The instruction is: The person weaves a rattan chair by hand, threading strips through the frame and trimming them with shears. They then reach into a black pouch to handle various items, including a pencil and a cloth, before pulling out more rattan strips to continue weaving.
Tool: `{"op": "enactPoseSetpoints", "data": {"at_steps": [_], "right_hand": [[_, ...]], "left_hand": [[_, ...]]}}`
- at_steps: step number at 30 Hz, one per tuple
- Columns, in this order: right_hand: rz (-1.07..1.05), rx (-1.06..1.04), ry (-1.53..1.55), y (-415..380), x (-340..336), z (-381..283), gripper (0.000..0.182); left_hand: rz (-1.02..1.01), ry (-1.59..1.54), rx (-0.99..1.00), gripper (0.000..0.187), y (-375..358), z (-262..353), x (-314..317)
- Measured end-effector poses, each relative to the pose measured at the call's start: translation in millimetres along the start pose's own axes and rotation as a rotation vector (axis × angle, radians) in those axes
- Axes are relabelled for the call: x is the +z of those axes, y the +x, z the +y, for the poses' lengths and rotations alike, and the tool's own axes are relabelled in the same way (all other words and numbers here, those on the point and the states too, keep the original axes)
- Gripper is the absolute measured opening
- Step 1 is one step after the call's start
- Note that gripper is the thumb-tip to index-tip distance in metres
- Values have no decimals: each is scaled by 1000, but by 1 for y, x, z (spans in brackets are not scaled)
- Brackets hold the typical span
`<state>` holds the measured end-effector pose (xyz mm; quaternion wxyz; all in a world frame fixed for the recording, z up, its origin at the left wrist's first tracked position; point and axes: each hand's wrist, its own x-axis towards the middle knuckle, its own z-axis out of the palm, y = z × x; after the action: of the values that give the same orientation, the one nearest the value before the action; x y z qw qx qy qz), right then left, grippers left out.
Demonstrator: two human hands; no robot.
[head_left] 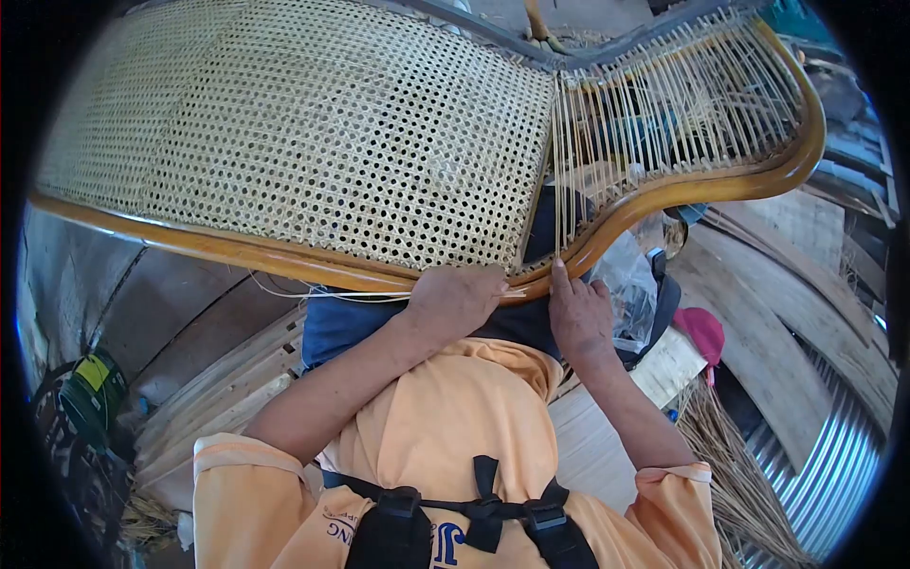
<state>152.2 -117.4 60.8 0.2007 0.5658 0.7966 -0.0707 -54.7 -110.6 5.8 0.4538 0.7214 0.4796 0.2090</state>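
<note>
A curved wooden frame lies across my lap. Its left part carries woven cane mesh; on the right, loose-spaced cane strands cross the opening. My left hand is closed on the frame's near edge, with pale cane strips running out from it to the left. My right hand touches the frame's inner edge with its index finger stretched out, at the lower end of several upright strands. Its other fingers are partly curled, and nothing shows in them.
A clear plastic bag is just right of my right hand. Beyond it are a pink cloth item, a bundle of loose cane, wooden boards and corrugated metal. Planks lie at the left.
</note>
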Motion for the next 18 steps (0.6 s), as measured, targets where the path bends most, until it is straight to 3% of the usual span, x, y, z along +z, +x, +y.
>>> {"op": "enactPoseSetpoints", "data": {"at_steps": [4, 13, 18], "right_hand": [[-5, 6, 6, 0, 1, 0, 42], [85, -23, 15, -3, 4, 1, 43], [67, 1, 39, -4, 10, 4, 44]], "left_hand": [[-3, 63, 73, 17, -2, -3, 2], [-2, 13, 36, 15, 0, 5, -3], [-102, -24, -64, 29, 10, 17, -4]]}}
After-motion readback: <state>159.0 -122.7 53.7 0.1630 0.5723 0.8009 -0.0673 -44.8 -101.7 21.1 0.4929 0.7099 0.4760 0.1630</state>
